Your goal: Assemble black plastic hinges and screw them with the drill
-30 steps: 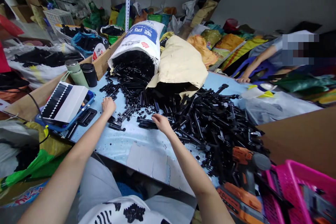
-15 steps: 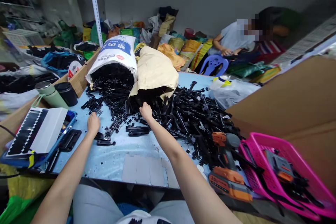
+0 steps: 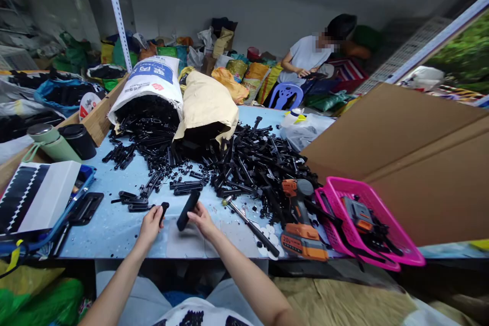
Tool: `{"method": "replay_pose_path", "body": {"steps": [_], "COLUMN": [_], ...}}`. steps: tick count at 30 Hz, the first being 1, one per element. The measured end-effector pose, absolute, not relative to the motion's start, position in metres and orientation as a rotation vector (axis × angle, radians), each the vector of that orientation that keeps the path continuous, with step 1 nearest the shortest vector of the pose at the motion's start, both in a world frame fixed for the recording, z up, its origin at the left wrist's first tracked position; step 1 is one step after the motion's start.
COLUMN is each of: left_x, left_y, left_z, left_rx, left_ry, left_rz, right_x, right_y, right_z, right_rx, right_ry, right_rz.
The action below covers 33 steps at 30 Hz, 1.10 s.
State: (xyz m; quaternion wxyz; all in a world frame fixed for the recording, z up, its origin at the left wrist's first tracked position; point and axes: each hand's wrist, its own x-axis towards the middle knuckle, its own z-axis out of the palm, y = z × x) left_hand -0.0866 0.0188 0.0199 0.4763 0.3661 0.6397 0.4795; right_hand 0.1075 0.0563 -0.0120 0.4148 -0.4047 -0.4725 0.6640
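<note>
My left hand (image 3: 151, 224) is closed on a small black plastic part (image 3: 164, 208) just above the near edge of the blue table (image 3: 110, 224). My right hand (image 3: 202, 220) grips a longer black plastic piece (image 3: 188, 210) that slants up to the right. The two hands are close together, a little apart. Behind them lies a big heap of black plastic parts (image 3: 244, 163), spilling from a white sack (image 3: 147, 86) and a tan sack (image 3: 206, 102).
An orange cordless drill (image 3: 300, 224) and a long screwdriver (image 3: 252, 226) lie right of my hands. A pink basket (image 3: 362, 224) and brown cardboard (image 3: 405, 158) stand further right. A blue tray (image 3: 82, 188), a green flask (image 3: 51, 141) and a black cup (image 3: 79, 140) are left. Another person (image 3: 305, 58) sits behind.
Both hands have pulled back from the heap to the near table edge, each now holding a black part. The view has swung to the right.
</note>
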Motion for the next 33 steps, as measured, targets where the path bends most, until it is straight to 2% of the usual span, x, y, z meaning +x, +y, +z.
{"method": "replay_pose_path", "body": {"steps": [4,8,11,14,19,21,24,28,33], "left_x": [-0.091,-0.098,-0.089,-0.072,-0.055,-0.056,-0.06,-0.058,-0.052], "left_y": [0.003,-0.011,-0.018,-0.019,-0.02,-0.021,-0.023,-0.026,-0.025], "left_z": [0.017,0.013,0.012,0.018,0.036,0.044,0.052,0.053,0.052], "left_rx": [0.836,0.829,0.91,1.018,1.17,1.29,1.538,1.718,1.849], "left_ry": [1.569,1.578,1.58,1.56,1.586,1.643,1.659,1.696,1.716], "left_rz": [1.226,1.229,1.173,1.143,1.222,1.254,1.233,1.146,1.109], "right_x": [0.142,0.183,0.174,0.138,0.092,0.09,0.099,0.116,0.129], "right_y": [0.041,0.04,0.047,0.054,0.047,0.043,0.044,0.05,0.058], "right_z": [-0.019,0.0,0.014,0.021,0.032,0.038,0.048,0.059,0.069], "right_rx": [-1.13,-1.307,-1.256,-1.161,-0.936,-0.839,-0.779,-0.777,-0.705], "right_ry": [-1.344,-1.988,-2.368,-2.374,-1.573,-1.441,-1.564,-1.945,-2.153], "right_rz": [1.413,0.956,0.677,0.815,1.733,1.901,1.837,1.519,1.146]}}
